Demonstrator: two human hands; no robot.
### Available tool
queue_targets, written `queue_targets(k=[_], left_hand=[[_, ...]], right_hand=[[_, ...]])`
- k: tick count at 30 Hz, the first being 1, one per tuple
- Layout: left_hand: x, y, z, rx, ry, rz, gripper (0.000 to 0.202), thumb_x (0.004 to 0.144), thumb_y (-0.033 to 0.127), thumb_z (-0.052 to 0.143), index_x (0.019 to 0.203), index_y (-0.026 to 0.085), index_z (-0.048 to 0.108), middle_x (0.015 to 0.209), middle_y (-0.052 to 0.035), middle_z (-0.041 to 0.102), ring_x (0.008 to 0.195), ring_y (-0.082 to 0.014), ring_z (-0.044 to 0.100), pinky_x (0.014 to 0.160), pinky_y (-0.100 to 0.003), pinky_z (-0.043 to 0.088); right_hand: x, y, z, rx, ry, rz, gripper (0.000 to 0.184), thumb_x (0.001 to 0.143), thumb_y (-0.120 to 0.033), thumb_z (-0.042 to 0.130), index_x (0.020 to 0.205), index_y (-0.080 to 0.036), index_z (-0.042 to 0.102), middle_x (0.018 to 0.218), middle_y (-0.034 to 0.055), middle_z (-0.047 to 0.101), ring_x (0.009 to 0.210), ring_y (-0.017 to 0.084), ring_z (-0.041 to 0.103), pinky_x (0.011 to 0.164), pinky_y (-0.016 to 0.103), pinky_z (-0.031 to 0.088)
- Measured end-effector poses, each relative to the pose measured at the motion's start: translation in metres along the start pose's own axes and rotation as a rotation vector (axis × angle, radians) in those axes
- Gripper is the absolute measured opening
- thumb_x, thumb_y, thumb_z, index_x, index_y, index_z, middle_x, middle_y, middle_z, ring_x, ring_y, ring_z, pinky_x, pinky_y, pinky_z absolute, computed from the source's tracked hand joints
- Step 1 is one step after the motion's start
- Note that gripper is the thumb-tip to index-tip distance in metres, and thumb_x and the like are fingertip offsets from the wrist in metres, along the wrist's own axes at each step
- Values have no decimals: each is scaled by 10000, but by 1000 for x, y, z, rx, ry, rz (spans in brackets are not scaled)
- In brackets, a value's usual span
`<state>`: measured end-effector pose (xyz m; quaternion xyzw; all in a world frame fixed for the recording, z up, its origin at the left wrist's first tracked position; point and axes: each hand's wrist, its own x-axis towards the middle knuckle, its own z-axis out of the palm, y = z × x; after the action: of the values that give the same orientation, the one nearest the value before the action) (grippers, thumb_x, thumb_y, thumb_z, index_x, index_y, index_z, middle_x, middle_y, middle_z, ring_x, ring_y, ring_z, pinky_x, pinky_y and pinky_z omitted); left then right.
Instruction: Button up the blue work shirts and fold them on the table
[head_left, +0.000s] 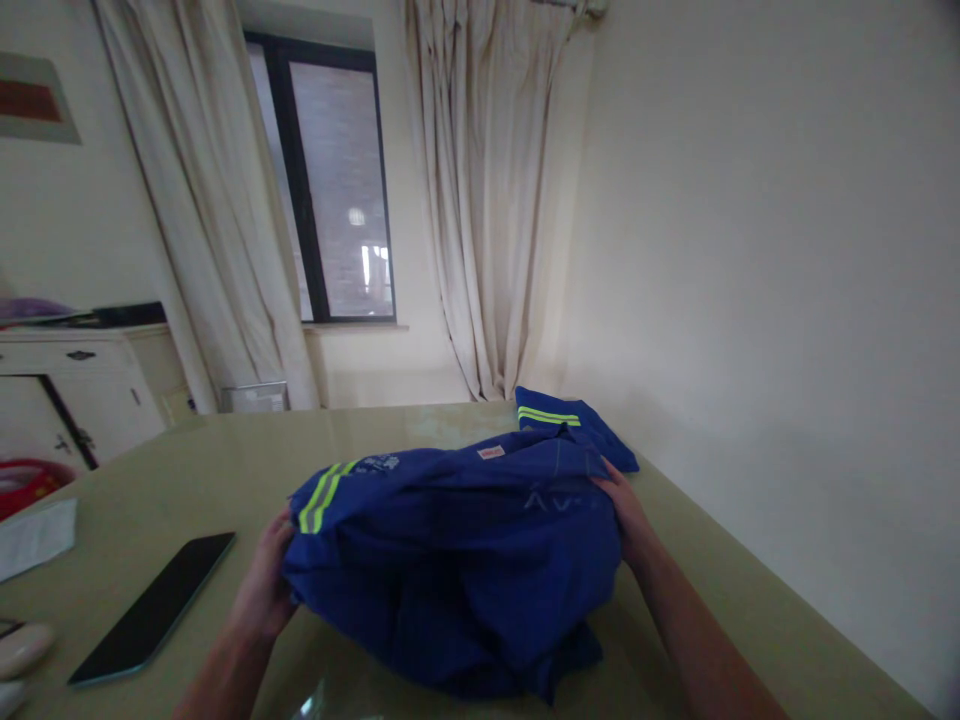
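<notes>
A blue work jacket (457, 560) with yellow-green reflective stripes lies bunched on the beige table (225, 470). My left hand (266, 585) grips its left edge, fingers tucked under the cloth beside a striped sleeve. My right hand (626, 515) holds the right edge, fingers closed on the fabric. A second folded blue garment (570, 420) with the same stripes lies just behind, near the wall.
A black phone (154, 610) lies flat on the table to the left. A white folded cloth (34, 535) sits at the far left edge. A white cabinet (75, 395), a curtained window (337, 190) and a bare wall on the right surround the table.
</notes>
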<state>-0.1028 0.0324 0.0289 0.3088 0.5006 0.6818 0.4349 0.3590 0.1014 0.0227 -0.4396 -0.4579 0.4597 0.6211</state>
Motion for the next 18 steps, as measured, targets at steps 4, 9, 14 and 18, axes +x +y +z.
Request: queue_targets(k=[4, 9, 14, 18], left_hand=[[-7, 11, -8, -41, -78, 36, 789, 569, 310, 835, 1322, 303, 600, 1065, -15, 793, 918, -280, 761, 751, -352, 641], [2, -19, -27, 487, -50, 169, 528, 654, 347, 713, 1164, 212, 687, 1232, -126, 728, 1225, -372, 637, 1016, -517, 538], [-8, -35, 7, 823, -212, 550, 478, 887, 431, 498, 1288, 219, 650, 1470, -96, 586, 1395, -294, 501, 1202, -489, 348], [-21, -46, 52, 1137, -489, 467, 592, 861, 469, 598, 1370, 166, 595, 1423, -153, 623, 1332, -329, 564, 1150, -489, 406]], right_hand=[[-4, -13, -3, -95, 27, -100, 552, 707, -447, 789, 1215, -261, 680, 1066, 60, 784, 979, 315, 738, 875, 442, 589], [-19, -14, -11, -486, -63, -249, 644, 652, -466, 858, 1216, -220, 667, 1180, 82, 731, 1115, 321, 664, 1010, 467, 510], [-29, -22, -9, -552, -157, -231, 573, 851, -574, 647, 1307, -228, 645, 1218, 97, 710, 1148, 296, 652, 1011, 458, 501], [-36, -36, 1, -714, -338, -197, 655, 780, -438, 714, 1378, -194, 608, 1300, 127, 689, 1175, 326, 646, 1040, 498, 478]])
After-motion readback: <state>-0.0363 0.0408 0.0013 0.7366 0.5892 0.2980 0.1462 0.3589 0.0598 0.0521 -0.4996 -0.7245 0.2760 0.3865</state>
